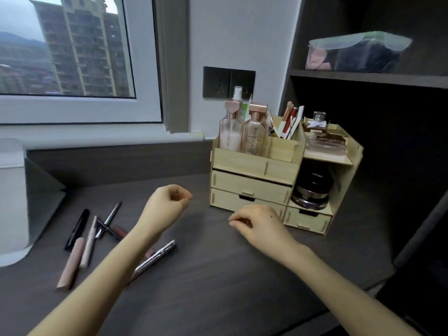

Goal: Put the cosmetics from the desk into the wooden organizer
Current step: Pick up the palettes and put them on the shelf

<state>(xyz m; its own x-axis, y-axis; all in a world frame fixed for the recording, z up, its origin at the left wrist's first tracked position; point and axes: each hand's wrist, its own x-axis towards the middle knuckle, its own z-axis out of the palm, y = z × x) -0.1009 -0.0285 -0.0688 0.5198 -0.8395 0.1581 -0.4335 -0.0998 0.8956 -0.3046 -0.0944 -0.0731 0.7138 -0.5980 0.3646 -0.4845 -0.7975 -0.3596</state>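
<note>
- Your worktop [218,275] is lying open and bare between your two forearms, from the centre down to 6 o'clock, giving you free room there.
- The wooden organizer [254,163] is standing at 2 o'clock, its back near the wall; its drawers are sitting closed, and bottles [230,132] and brushes [288,120] are filling the top compartments.
- The loose cosmetics are lying at 8 o'clock: a black tube [77,229], a pink tube [71,263], a silver pen [155,259] and several more, some crossing one another.
- A white appliance [12,202] is closing off the left edge at 9 o'clock.
- Your left hand [164,209] is hovering above the worktop, fingers curled in loosely, holding nothing.
- Your right hand [259,226] is hanging just before the organizer's bottom drawer, fingers bent and loosely gathered, gripping nothing; whether it is touching the worktop you cannot tell.
</note>
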